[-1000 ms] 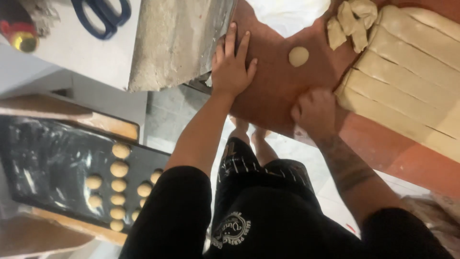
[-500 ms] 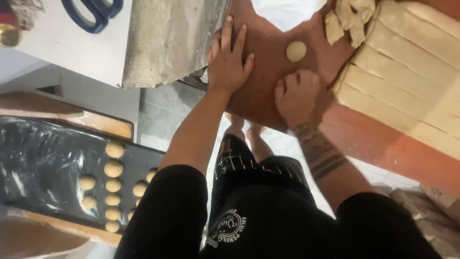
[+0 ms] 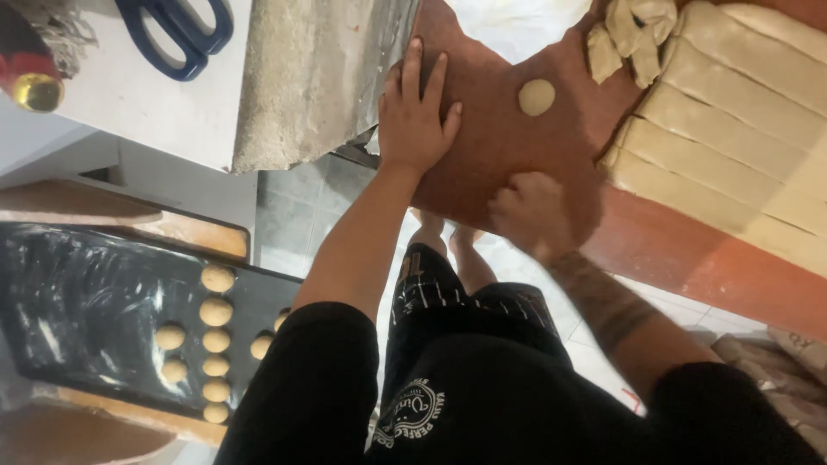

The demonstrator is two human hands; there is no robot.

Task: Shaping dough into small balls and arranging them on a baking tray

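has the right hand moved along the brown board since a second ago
Yes. The right hand has slid away from the cut dough slab, toward the board's near edge; the dough disc stays put.

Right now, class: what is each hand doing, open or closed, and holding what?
Left hand: open, flat on the brown board, holding nothing.
Right hand: curled, knuckles up on the board; whether it holds anything cannot be told.

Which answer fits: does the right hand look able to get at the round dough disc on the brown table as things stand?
Probably yes: the right hand rests on the brown table, and only bare surface lies between it and the dough disc.
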